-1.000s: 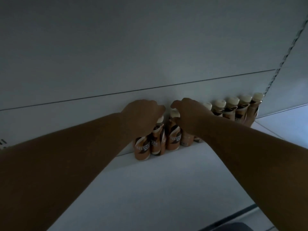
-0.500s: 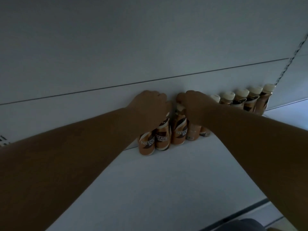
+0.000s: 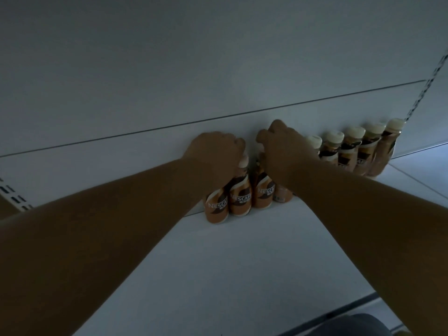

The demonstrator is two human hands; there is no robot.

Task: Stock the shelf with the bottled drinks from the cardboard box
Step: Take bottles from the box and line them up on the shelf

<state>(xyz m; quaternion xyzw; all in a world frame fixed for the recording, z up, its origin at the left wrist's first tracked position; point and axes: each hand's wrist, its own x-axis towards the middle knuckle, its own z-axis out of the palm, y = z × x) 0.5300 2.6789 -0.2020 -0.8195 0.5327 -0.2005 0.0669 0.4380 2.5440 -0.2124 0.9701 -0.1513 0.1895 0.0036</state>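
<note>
Head view: bottle tops at the shelf's (image 3: 242,263) rear edge are gripped by left hand (image 3: 214,151) and right hand (image 3: 281,144), front bare.

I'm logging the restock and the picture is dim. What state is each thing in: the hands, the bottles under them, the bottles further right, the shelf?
Left hand: closed over the tops of two bottles.
Right hand: closed over the tops of the next bottles.
Held bottles: upright, on the shelf by the back wall.
Right bottles: upright, capped, in a row, untouched.
Shelf: front part bare.
</note>
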